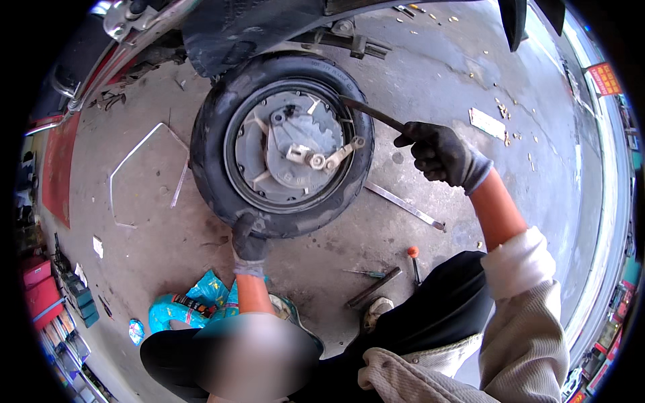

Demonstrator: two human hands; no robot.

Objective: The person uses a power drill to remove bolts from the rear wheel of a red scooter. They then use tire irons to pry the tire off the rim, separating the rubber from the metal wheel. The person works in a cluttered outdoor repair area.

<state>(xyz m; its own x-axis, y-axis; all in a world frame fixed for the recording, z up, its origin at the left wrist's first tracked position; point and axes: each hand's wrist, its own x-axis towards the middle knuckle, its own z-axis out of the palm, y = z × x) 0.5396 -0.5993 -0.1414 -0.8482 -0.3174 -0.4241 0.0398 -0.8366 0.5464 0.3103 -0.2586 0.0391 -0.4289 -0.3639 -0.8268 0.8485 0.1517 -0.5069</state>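
A scooter wheel has a black tire (211, 181) around a grey metal hub (269, 151) with a brake arm (344, 153) on its face. My right hand (440, 154), in a dark glove, is closed around a tire lever (377, 115). The lever's far tip meets the rim edge at the tire's upper right. My left hand (250, 243), gloved too, grips the tire's near edge; some of its fingers are hidden. A second flat lever (406, 207) lies on the floor, its far end by the tire's right side.
Near my feet lie a dark metal bar (373, 287), a screwdriver (365, 273) and an orange-knobbed tool (414, 255). Blue plastic packaging (168, 312) sits by my left leg. Dark vehicle bodywork (248, 30) overhangs the wheel. A bent white strip (138, 146) lies to the left.
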